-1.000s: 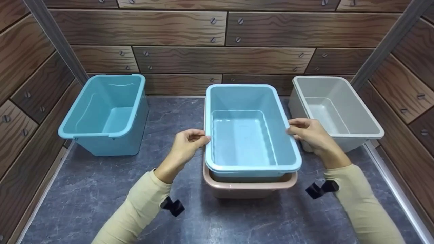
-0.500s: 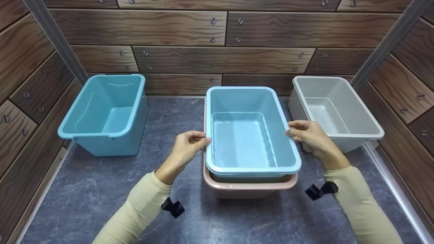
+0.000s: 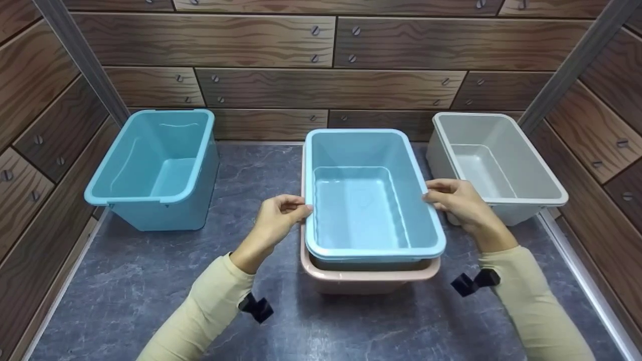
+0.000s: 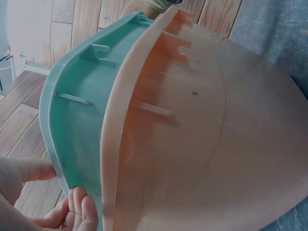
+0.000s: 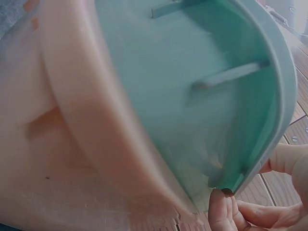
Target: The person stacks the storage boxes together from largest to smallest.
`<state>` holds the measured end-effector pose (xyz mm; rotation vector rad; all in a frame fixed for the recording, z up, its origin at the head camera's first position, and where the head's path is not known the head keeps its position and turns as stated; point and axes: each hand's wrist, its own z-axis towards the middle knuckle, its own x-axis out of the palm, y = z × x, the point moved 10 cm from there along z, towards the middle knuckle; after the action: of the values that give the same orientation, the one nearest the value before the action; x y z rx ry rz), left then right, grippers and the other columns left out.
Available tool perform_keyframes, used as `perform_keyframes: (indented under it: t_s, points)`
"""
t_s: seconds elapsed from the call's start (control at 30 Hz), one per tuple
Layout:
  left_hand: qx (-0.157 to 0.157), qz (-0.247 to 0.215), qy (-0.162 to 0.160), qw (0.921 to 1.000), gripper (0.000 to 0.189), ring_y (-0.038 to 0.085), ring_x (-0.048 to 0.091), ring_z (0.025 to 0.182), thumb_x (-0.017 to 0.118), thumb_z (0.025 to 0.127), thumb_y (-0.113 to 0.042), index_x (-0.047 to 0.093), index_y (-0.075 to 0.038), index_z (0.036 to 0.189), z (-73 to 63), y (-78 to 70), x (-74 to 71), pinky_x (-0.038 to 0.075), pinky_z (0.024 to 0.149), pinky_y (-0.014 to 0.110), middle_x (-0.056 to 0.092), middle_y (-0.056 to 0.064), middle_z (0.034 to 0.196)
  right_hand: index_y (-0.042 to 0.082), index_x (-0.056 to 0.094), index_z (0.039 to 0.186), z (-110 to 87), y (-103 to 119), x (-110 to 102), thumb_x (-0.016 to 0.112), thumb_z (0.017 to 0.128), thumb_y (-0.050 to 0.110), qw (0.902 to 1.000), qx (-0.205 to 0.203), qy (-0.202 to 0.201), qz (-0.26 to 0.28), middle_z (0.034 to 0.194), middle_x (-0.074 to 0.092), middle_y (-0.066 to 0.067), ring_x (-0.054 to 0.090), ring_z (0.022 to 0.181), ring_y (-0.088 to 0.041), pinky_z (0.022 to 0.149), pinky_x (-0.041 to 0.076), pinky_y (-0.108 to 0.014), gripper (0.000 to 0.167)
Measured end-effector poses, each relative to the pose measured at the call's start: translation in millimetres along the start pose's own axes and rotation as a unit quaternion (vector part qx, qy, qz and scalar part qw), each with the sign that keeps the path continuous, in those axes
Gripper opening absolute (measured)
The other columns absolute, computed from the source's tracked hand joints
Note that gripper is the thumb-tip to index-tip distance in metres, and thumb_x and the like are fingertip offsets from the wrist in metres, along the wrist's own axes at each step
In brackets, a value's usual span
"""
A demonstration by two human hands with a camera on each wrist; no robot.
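A light blue plastic bin (image 3: 361, 210) sits partly nested inside a pink bin (image 3: 371, 281), its rim standing above the pink one. On its left long side, my left hand (image 3: 278, 218) pinches the rim, thumb on top and fingers beneath. Across from it, my right hand (image 3: 461, 205) pinches the right rim the same way. The left wrist view shows the blue bin's wall (image 4: 79, 115) rising out of the pink bin (image 4: 192, 130), with fingertips under the blue rim. A similar grip by the right hand (image 5: 260, 207) appears in the right wrist view.
A teal bin (image 3: 155, 215) stands at the back left, near the wood-patterned side wall. At the back right, close to my right hand, is a grey bin (image 3: 516, 213). Dark marbled tabletop (image 3: 241, 311) surrounds them. A wood-patterned wall (image 3: 266, 90) closes the back.
The light blue bin has sunk slightly lower into the pink bin, mostly during the first half second. Both hands have moved down with it, keeping their grip on the rim.
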<state>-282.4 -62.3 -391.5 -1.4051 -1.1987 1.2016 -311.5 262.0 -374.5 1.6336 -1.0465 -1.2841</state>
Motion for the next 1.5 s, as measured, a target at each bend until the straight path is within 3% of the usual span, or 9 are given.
perform_keyframes:
  t_s: [0.27, 0.63, 1.03, 1.27, 1.5]
  points:
    - [0.007, 0.007, -0.004, 0.9999, 0.023, 0.007, 0.062, 0.072, 0.066, 0.086, -0.005, 0.066, 0.007, 0.106, 0.8, -0.4, -0.1, 0.057, 0.073, 0.024, 0.068, 0.012, 0.091, -0.018, 0.049, 0.126, 1.8, -1.8, 0.4, 0.058, 0.086, 0.003, 1.0000, -0.001, -0.007, 0.000, 0.075, 0.063, 0.020, 0.059, 0.063, 0.006, 0.059, 0.052, -0.009, 0.046]
    - [0.009, 0.014, -0.009, 0.9998, 0.023, 0.005, 0.062, 0.071, 0.066, 0.086, -0.005, 0.066, 0.008, 0.104, 0.5, 2.5, 0.9, 0.055, 0.072, 0.021, 0.068, 0.012, 0.090, -0.019, 0.046, 0.129, 1.3, -5.3, 0.7, 0.059, 0.086, 0.004, 0.9999, 0.007, -0.004, -0.014, 0.074, 0.063, 0.023, 0.057, 0.063, 0.008, 0.059, 0.050, -0.008, 0.050]
    - [0.001, 0.018, 0.002, 0.9998, 0.026, 0.010, 0.063, 0.077, 0.066, 0.087, -0.006, 0.065, 0.007, 0.110, 0.0, 5.5, 1.3, 0.059, 0.082, 0.033, 0.066, 0.014, 0.096, -0.020, 0.043, 0.131, 0.8, -6.9, 4.8, 0.058, 0.087, 0.007, 0.9996, 0.007, 0.011, -0.024, 0.080, 0.061, 0.024, 0.059, 0.071, 0.008, 0.066, 0.051, -0.009, 0.054]
    - [0.005, 0.024, -0.002, 0.9997, 0.025, 0.009, 0.062, 0.076, 0.066, 0.086, -0.006, 0.066, 0.006, 0.108, -0.3, 5.6, 0.4, 0.055, 0.072, 0.021, 0.067, 0.013, 0.094, -0.021, 0.042, 0.132, 0.4, -7.8, 5.2, 0.058, 0.086, 0.006, 0.9997, 0.010, 0.008, -0.022, 0.079, 0.061, 0.025, 0.058, 0.070, 0.008, 0.065, 0.050, -0.008, 0.055]
    - [0.010, 0.041, -0.005, 0.9991, 0.025, 0.010, 0.061, 0.077, 0.067, 0.085, -0.008, 0.067, 0.005, 0.106, -0.3, 7.0, -0.1, 0.054, 0.072, 0.023, 0.067, 0.013, 0.094, -0.021, 0.043, 0.131, 0.3, -7.5, 6.4, 0.058, 0.086, 0.006, 0.9997, 0.007, 0.009, -0.022, 0.078, 0.061, 0.025, 0.058, 0.070, 0.008, 0.067, 0.050, -0.009, 0.054]
